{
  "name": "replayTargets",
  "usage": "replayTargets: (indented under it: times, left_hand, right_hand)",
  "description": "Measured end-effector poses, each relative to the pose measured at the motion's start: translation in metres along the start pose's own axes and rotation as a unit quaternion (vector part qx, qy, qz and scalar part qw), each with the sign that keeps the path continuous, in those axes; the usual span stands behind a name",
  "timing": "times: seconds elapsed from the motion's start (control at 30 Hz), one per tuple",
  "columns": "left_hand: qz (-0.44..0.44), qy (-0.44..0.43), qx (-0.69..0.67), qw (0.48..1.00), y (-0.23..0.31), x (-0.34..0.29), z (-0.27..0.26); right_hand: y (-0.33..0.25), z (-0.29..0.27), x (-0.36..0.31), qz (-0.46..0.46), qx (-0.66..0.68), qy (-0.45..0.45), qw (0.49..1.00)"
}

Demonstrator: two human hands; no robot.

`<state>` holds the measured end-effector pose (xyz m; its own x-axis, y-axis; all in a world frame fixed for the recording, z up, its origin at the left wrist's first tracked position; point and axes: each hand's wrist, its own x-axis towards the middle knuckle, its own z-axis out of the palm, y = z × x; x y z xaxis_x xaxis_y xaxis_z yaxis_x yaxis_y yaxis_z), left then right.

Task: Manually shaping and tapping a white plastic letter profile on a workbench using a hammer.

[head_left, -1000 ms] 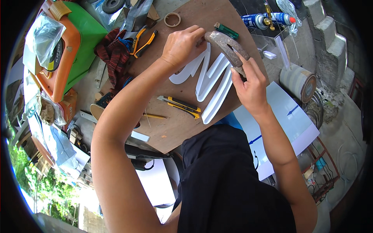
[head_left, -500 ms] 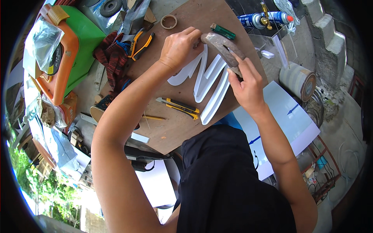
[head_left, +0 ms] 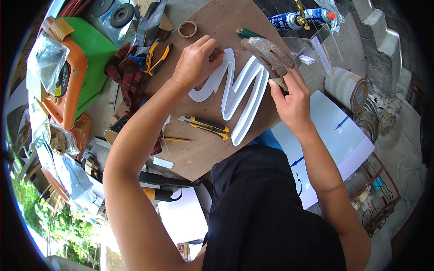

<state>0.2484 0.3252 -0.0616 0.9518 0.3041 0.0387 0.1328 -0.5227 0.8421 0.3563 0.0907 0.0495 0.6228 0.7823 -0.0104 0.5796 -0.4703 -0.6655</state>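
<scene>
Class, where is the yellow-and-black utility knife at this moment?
In the head view, the utility knife lies just left of the picture's centre on the brown board, between the white curved piece and the pencil.

The right grip [head_left: 291, 103] holds a rough, curved brown piece [head_left: 264, 50].

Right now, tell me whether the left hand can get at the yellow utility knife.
Probably yes: the utility knife lies uncovered on the brown board, nearer the body than the left hand; only the white shape's curled end lies between.
</scene>
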Motion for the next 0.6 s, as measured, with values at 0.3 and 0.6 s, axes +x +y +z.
replayTargets:
  times: [0.3, 0.6]
  left_hand:
    - [-0.008, 0.001, 0.018, 1.000, -0.002, 0.000, 0.001]
    - [-0.003, 0.025, 0.038, 0.999, -0.008, 0.000, 0.006]
  right_hand:
    - [-0.003, 0.000, 0.003, -0.006, 0.012, 0.000, 1.000]
    - [-0.011, 0.010, 0.008, -0.040, 0.005, -0.065, 0.997]
